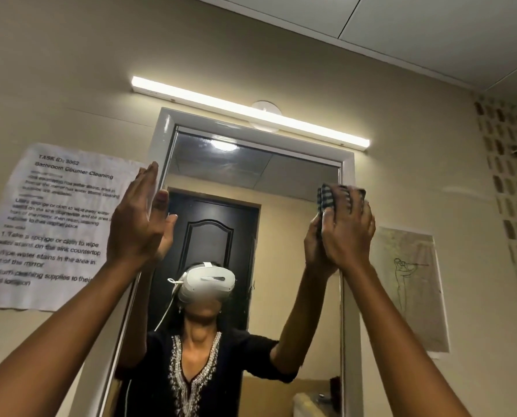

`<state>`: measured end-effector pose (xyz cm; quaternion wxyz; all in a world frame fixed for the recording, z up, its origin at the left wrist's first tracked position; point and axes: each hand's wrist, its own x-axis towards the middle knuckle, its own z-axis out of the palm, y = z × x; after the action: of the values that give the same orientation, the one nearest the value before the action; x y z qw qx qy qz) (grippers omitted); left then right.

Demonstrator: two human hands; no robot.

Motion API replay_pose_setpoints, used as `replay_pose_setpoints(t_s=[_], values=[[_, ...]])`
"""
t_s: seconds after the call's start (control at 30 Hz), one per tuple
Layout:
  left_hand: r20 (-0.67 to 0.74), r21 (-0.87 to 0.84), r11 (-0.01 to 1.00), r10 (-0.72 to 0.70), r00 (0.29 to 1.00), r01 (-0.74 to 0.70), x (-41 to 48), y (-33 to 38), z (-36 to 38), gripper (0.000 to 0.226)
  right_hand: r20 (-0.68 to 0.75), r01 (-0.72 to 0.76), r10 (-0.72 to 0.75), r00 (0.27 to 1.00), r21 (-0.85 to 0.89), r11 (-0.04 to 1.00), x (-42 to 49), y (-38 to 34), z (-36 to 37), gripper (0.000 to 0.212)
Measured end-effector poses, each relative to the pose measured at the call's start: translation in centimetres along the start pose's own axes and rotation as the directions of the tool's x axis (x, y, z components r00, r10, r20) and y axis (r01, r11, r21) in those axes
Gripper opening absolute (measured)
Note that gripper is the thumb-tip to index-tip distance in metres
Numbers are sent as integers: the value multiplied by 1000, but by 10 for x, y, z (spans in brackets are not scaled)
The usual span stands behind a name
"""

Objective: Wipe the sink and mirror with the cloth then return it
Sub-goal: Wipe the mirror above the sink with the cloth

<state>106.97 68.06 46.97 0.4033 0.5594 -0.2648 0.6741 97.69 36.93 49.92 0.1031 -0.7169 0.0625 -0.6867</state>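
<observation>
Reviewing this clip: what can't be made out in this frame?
- Sink: below the head view's bottom edge, unseen.
- Dark checked cloth: mostly covered by the right hand pressing it to the white-framed wall mirror.
- Printed paper sheet: small lines blurred; left hand overlaps its edge.
- Cloth's return place: not shown.

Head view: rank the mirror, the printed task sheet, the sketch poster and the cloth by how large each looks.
1. mirror, clearly largest.
2. printed task sheet.
3. sketch poster, though not far behind the sheet, so that pair is unsure.
4. cloth, smallest, mostly hidden under the right hand.
</observation>
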Motion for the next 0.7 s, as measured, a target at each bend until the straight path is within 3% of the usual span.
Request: replay_pose_setpoints(t_s=[0.17, 0.27, 0.33, 0.43, 0.7], values=[[1, -37, 999, -15, 1000, 15, 0, 3, -2, 55, 119, -38, 41, 992, -21, 999, -115, 24, -1, 59], [-13, -85, 996, -19, 1000, 18, -1, 7, -6, 65, 142, -32, 42, 989, -76, 997, -140, 30, 0, 61], [-23, -121, 993, -2, 1000, -1, -2, 10, -8, 82, 96, -30, 37, 995, -71, 997, -125, 19, 2, 65], [-47, -158, 987, 20, 999, -28, -4, 12, -9, 91, 43, 1, -1, 999, -14, 1000, -84, -12, 13, 59], [-84, -193, 980, 28, 996, -44, -4, 9, -7, 79, 13, 148, -150, 989, 97, 984, 33, -134, 48, 53]])
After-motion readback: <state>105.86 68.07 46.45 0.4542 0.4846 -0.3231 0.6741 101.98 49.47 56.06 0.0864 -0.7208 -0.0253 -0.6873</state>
